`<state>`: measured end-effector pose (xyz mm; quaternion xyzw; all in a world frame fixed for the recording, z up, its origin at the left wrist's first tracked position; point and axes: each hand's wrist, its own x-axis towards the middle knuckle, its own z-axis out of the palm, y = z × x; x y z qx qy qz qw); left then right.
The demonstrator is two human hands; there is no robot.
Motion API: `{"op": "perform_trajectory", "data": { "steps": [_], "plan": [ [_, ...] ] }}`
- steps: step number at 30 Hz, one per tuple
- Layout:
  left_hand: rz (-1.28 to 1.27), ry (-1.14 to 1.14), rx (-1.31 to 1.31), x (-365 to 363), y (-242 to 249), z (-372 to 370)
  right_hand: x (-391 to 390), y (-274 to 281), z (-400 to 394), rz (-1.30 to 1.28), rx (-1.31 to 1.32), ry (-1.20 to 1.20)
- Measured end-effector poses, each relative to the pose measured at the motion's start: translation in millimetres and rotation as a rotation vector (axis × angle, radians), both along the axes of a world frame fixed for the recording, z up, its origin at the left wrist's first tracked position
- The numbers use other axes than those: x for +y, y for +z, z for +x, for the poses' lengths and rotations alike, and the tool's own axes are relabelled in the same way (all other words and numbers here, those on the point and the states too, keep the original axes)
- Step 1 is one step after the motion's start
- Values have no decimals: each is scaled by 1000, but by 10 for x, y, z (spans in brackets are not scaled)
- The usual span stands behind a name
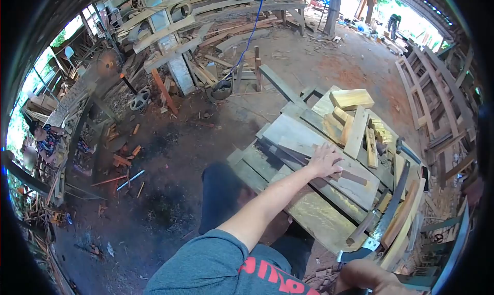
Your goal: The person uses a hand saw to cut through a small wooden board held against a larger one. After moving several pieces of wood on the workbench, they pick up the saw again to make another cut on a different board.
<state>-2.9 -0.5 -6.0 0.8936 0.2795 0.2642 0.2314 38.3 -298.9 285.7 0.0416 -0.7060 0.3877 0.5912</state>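
Note:
My left hand [325,161] lies on the workbench with its fingers spread, pressing over a narrow dark wooden strip [354,178]. Beneath the strip is a wide, pale grey board [296,133]. Low in the view, my right hand [357,274] is bent beside the bench's near right edge, its fingers hidden from sight. Just above it sits the black handle of a handsaw [393,212], whose toothed blade points away along the bench. A short round wooden stick [362,228] lies left of the blade.
Wood blocks [352,98] and offcuts crowd the bench's far side, near a hammer-like tool [408,151]. Long curved wood pieces [404,215] line its right edge. A hand wheel [140,99] stands on the littered floor. Another person [46,143] sits far left; one more [394,24] bends over outside.

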Motion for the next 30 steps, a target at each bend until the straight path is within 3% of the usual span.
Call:
{"op": "perform_trajectory", "data": {
  "steps": [5, 7, 8, 10, 11, 12, 14, 15, 16, 18, 19, 22, 23, 24, 26, 28, 30],
  "plan": [
    [1, 18, 43, -7, 29, -25, -354, 45, -22, -43, -280, -52],
    [5, 19, 42, -23, 42, 18, -593, 294, -286, -251, -458, -731],
    [-7, 18, 42, -8, 33, 13, -650, 221, -313, -247, -465, -748],
    [-19, 9, 36, -3, 32, -1, -684, -50, -359, 1, -121, -1147],
    [-23, 7, 38, -3, 41, -11, -687, -141, -399, 17, 21, -1177],
    [-26, 5, 40, 0, 49, -5, -721, -42, -346, 23, 19, -1189],
    [-21, -5, 39, 4, 42, 4, -802, 195, -211, -212, -347, -979],
    [-21, 7, 48, -10, 39, -4, -698, -152, -275, 78, -62, -1045],
    [-16, 17, 54, 0, 40, 1, -627, -84, -480, -8, 8, -1075],
    [19, 6, 19, 8, 13, 2, -444, -17, -380, 154, 85, -676],
    [49, 6, -17, 8, -1, 6, -499, 93, -365, -49, -34, -586],
    [39, 5, -6, 8, -23, 2, -342, 69, -408, 65, 56, -433],
    [39, 4, -2, 8, -18, -18, -424, 199, -419, -127, -152, -605],
    [48, 16, 6, -4, -7, -24, -421, 142, -493, -127, -152, -607],
    [59, 22, -2, -8, 13, 6, -438, -69, -691, 21, 88, -1255],
    [-3, 2, -9, -4, 20, -13, -403, -168, -731, 44, 185, -1266],
    [0, -1, -5, -12, 26, -8, -306, -220, -812, 74, 155, -1546]
  ]
}}
